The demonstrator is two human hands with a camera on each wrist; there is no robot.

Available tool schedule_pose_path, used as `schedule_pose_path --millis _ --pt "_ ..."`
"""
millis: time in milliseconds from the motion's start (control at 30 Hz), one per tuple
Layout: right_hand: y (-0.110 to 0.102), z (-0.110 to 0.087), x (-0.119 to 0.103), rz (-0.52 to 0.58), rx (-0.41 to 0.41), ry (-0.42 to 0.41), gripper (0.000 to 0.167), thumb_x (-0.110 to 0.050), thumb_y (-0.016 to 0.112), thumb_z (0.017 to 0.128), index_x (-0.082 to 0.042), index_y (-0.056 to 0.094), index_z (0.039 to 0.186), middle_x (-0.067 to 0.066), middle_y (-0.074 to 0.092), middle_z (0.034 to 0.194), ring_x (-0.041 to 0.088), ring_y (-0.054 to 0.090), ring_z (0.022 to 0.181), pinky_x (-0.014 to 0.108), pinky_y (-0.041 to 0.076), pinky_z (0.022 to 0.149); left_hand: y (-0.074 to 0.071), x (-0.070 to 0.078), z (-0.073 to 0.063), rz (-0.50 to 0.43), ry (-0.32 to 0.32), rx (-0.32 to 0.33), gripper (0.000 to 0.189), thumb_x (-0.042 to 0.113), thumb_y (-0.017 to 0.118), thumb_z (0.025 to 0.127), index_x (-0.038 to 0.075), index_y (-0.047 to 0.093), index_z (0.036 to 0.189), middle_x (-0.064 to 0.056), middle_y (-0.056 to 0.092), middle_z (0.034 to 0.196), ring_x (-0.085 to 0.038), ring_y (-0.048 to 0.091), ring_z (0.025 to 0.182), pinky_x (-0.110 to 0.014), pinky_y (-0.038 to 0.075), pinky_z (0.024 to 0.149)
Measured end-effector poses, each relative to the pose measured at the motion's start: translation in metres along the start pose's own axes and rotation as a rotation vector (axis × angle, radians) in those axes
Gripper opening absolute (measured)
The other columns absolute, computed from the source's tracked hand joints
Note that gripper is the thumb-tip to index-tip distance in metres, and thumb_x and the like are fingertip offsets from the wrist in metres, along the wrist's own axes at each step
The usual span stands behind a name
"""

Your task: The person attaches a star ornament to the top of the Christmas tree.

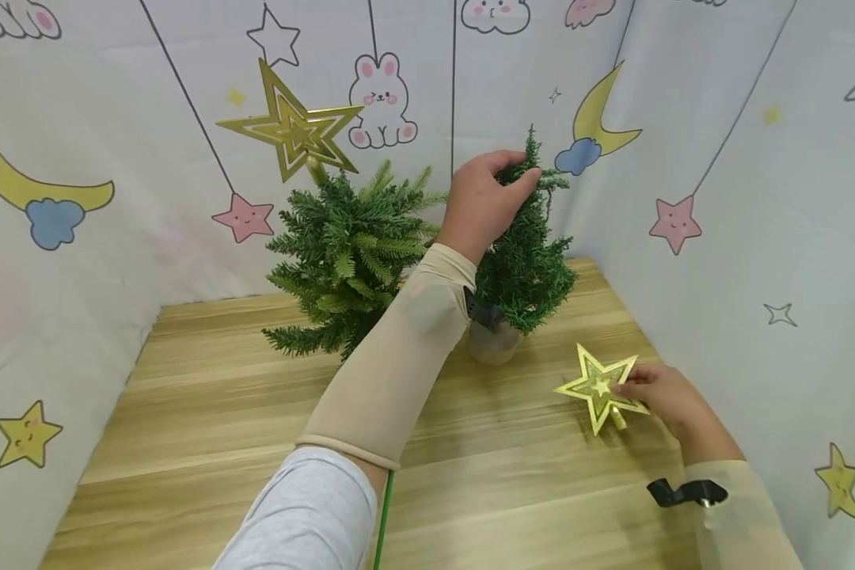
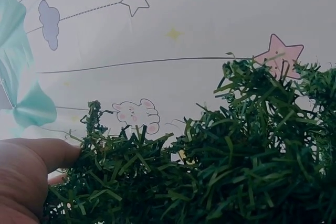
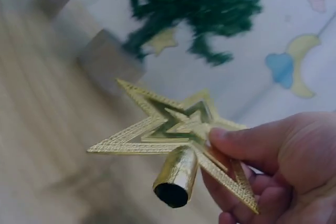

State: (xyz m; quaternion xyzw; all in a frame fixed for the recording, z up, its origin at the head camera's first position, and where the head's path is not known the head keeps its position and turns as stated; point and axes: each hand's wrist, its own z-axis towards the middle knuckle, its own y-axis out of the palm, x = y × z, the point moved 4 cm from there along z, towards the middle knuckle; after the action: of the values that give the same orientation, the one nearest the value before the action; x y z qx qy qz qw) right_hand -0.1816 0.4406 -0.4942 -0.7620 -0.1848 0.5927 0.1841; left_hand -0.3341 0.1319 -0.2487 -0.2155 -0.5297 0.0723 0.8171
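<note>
My left hand (image 1: 483,198) reaches up to the slim tip of a small artificial Christmas tree (image 1: 527,273), pinching it between thumb and fingers. In the left wrist view the thumb (image 2: 47,153) presses into the green tinsel-like needles (image 2: 241,145); the other fingertips are mostly hidden. Lower on the right, my right hand (image 1: 666,400) holds a gold star tree topper (image 1: 591,388) by one side, above the table. The right wrist view shows the thumb on the star's face and its hollow socket (image 3: 178,174) facing down, its opening dark.
Left of the gripped tree stands a fuller artificial tree (image 1: 349,261), bearing another gold star topper (image 1: 295,133). The gripped tree has a greyish base (image 1: 494,344). Both stand on a wood-grain table (image 1: 199,412), with patterned curtains (image 1: 741,261) behind and beside it.
</note>
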Motion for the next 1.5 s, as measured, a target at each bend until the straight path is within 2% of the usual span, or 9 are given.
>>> schedule_pose_path --millis 167,267,433,600,833,1000,1133,1300,1500 --pt "-0.054 -0.005 -0.047 0.229 0.137 -0.116 0.01 -0.009 0.072 0.099 -0.004 0.078 0.105 -0.014 0.073 0.09 0.0 0.063 0.084 0.018 0.053 0.072 -0.002 0.001 0.0 0.001 0.003 0.008 0.044 0.042 0.068 0.101 0.025 0.066 0.142 0.011 0.059 0.146 -0.003 0.053 0.133 -0.026 0.048 0.105" --pt "-0.088 -0.01 -0.087 0.376 0.239 -0.2 0.005 -0.008 0.077 0.095 -0.01 0.081 0.095 -0.012 0.074 0.087 0.001 0.062 0.08 0.014 0.052 0.069 -0.004 0.001 0.0 -0.003 0.002 0.012 0.044 0.042 0.069 0.101 0.025 0.066 0.141 0.012 0.06 0.146 -0.003 0.052 0.134 -0.026 0.047 0.105" --pt "-0.125 -0.017 -0.158 0.527 0.39 -0.375 0.004 0.0 0.083 0.086 -0.003 0.08 0.088 -0.005 0.077 0.086 0.004 0.068 0.079 0.012 0.054 0.07 -0.008 0.001 0.001 0.024 0.011 0.019 0.043 0.042 0.068 0.101 0.026 0.067 0.141 0.012 0.06 0.145 -0.002 0.051 0.135 -0.025 0.046 0.107" --pt "-0.141 -0.017 -0.221 0.605 0.435 -0.534 0.015 0.008 0.085 0.081 0.008 0.077 0.094 0.006 0.078 0.092 0.014 0.071 0.085 0.014 0.057 0.077 -0.01 0.001 0.003 0.038 0.018 0.01 0.044 0.042 0.069 0.101 0.026 0.066 0.141 0.012 0.06 0.145 -0.001 0.048 0.138 -0.024 0.043 0.11" --pt "-0.134 -0.005 -0.287 0.716 0.433 -0.639 0.039 0.008 0.088 0.076 0.011 0.073 0.112 0.015 0.077 0.1 0.024 0.073 0.096 0.023 0.057 0.088 -0.009 -0.002 0.002 0.063 0.031 -0.003 0.043 0.042 0.068 0.101 0.026 0.066 0.142 0.011 0.059 0.147 -0.002 0.046 0.14 -0.024 0.041 0.112" --pt "-0.115 0.002 -0.33 0.759 0.42 -0.648 0.043 0.002 0.09 0.076 0.007 0.072 0.115 0.016 0.075 0.107 0.025 0.072 0.101 0.026 0.057 0.09 -0.005 -0.003 0.002 0.079 0.063 -0.011 0.042 0.04 0.067 0.102 0.025 0.067 0.142 0.007 0.06 0.145 -0.004 0.049 0.138 -0.023 0.042 0.111" --pt "-0.098 0.009 -0.361 0.812 0.363 -0.681 0.043 0.002 0.088 0.078 0.005 0.072 0.118 0.018 0.074 0.113 0.028 0.071 0.106 0.029 0.057 0.092 -0.002 -0.003 0.001 0.087 0.069 -0.024 0.043 0.04 0.067 0.102 0.025 0.066 0.142 0.006 0.06 0.145 -0.005 0.049 0.138 -0.023 0.041 0.111" --pt "-0.077 0.025 -0.381 0.783 0.335 -0.698 0.042 -0.001 0.09 0.077 0.002 0.073 0.115 0.016 0.074 0.112 0.027 0.071 0.106 0.026 0.058 0.091 0.0 -0.003 0.001 0.094 0.074 -0.032 0.043 0.041 0.067 0.102 0.025 0.066 0.142 0.005 0.06 0.145 -0.006 0.05 0.138 -0.023 0.042 0.11" --pt "-0.058 0.043 -0.385 0.717 0.325 -0.71 0.037 -0.002 0.09 0.078 0.003 0.075 0.111 0.014 0.076 0.1 0.023 0.073 0.093 0.027 0.058 0.085 0.0 -0.003 0.001 0.098 0.077 -0.027 0.043 0.042 0.066 0.102 0.025 0.066 0.142 0.004 0.061 0.144 -0.007 0.05 0.137 -0.023 0.041 0.111"
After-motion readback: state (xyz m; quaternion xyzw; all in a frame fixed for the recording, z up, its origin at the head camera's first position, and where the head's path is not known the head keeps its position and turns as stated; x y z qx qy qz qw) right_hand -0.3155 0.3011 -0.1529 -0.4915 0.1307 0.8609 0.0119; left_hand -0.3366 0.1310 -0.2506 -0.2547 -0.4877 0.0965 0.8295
